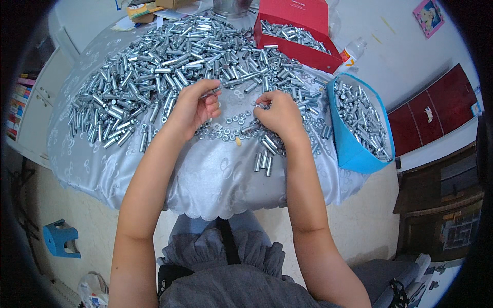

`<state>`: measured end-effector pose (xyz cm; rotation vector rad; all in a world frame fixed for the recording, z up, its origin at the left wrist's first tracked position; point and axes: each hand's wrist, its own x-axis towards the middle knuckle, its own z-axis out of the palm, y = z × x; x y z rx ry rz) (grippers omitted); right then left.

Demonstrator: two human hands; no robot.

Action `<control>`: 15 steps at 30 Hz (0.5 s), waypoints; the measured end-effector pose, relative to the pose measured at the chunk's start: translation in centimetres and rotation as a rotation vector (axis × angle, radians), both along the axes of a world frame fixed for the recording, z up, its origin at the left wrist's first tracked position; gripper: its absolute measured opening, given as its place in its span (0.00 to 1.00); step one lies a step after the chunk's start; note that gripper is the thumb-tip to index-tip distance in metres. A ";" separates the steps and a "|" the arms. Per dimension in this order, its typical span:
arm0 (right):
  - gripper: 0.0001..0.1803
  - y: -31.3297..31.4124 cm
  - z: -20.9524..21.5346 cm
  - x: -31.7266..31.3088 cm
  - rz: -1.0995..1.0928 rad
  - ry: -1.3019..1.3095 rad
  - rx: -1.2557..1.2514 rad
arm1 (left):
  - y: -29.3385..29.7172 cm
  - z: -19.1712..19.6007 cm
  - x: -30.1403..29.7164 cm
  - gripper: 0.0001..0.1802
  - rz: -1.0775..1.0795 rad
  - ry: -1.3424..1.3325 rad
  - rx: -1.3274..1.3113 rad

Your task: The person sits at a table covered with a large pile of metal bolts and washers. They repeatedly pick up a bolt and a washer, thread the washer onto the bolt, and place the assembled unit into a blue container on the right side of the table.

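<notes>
My left hand is raised over the near edge of a big pile of silver metal sleeve anchors. Its thumb and forefinger pinch a small silver metal piece, mostly covered by the fingers, while the other fingers curl loosely. To the right, my right hand has its fingertips closed on something small and silvery, too hidden to name. Between and below the hands lie loose nuts and washers. Several short metal sleeves lie just below the right hand.
A blue fabric bin of metal anchors stands at the table's right. Behind are an open red box with more anchors, a plastic bottle and a metal bucket. A silvery tablecloth covers the table. A blue stool stands on the floor at left.
</notes>
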<state>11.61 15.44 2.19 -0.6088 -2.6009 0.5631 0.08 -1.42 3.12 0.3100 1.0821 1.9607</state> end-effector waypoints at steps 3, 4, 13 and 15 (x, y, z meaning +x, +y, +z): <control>0.11 -0.1 0.1 0.0 -0.009 -0.033 -0.029 | 0.3 -0.2 0.3 0.08 -0.044 0.129 0.020; 0.11 -0.1 0.2 -0.1 -0.011 -0.053 -0.048 | 0.4 -0.4 0.4 0.08 -0.063 0.183 0.031; 0.10 -0.6 -0.3 -0.1 0.066 0.018 0.005 | 0.4 -0.6 0.4 0.06 -0.068 0.254 -0.012; 0.09 -0.9 -0.2 -0.3 0.108 0.157 -0.070 | 0.5 -0.7 0.5 0.07 -0.069 0.286 -0.065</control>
